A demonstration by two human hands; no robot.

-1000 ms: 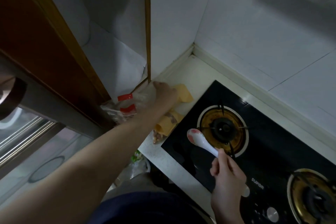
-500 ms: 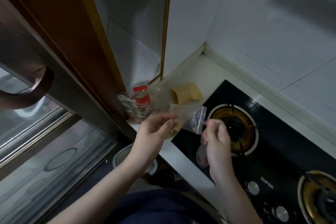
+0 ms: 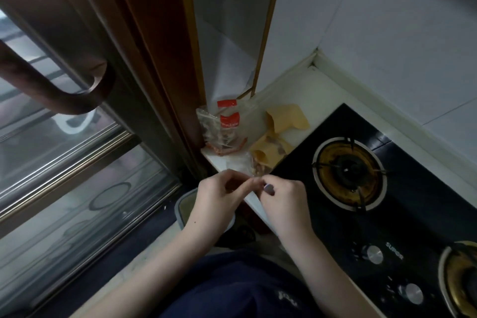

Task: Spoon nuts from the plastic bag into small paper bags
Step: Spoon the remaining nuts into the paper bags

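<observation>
Both hands, the left hand (image 3: 219, 192) and right hand (image 3: 282, 197), now pinch the small plastic bag (image 3: 254, 168) at the counter (image 3: 227, 161) edge, having drawn together; likely opening it before spooning.

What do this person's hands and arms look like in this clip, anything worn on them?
Both forearms are bare, with no sleeves, watch or bracelet in view. The left hand shows no rings or gloves. The right hand is also ungloved, and its thumbnail carries dark purplish polish. Dark navy clothing shows at the lower edge.
</observation>
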